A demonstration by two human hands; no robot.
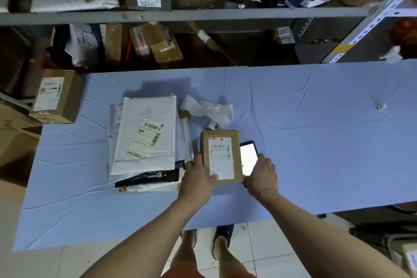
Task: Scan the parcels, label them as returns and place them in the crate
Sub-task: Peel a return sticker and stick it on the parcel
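Currently the box (221, 156) sits between both hands over the table (316, 142), label up, long axis running away from the person. Left hand (198, 176) grips its near-left corner, thumb on the label. Right hand (261, 174) holds the phone (248, 158), screen lit, touching the box's right edge, partly tucked under. Scan likely needs the phone brought over the label. Remaining parcels (144, 142) lie just left.

The phone (248, 157) is partly hidden behind the small box (222, 156) and the right hand (261, 175). Print on the box's label (220, 157) is too small to read. Lower parcels in the stack (146, 178) show only their edges.
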